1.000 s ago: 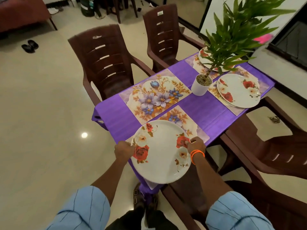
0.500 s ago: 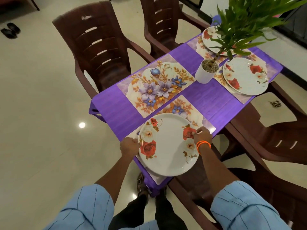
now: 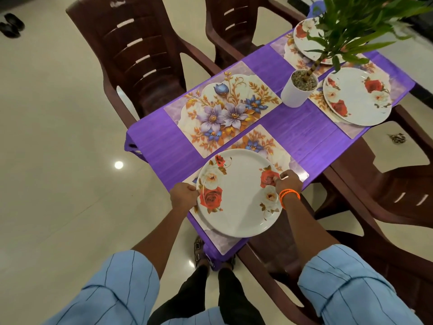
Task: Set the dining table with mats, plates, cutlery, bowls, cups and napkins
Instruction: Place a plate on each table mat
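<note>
A white plate with red and white roses [image 3: 239, 202] lies over the nearest floral mat [image 3: 269, 148] at the table's near end. My left hand [image 3: 184, 194] grips its left rim and my right hand [image 3: 287, 181], with an orange wrist band, grips its right rim. Beside it a second floral mat [image 3: 220, 113] is bare. Two more rose plates [image 3: 356, 97] [image 3: 307, 36] sit on mats at the far end. The table wears a purple cloth [image 3: 159, 146].
A white pot with a green plant [image 3: 298, 90] stands mid-table between the mats. Brown plastic chairs [image 3: 138, 57] [image 3: 410, 200] flank the table on the left and right, another [image 3: 234, 24] further back. Sandals [image 3: 11, 25] lie on the glossy floor at far left.
The plate has moved forward with both hands onto the near mat, and it now sits lower and further over the mat. My view has shifted closer to the table.
</note>
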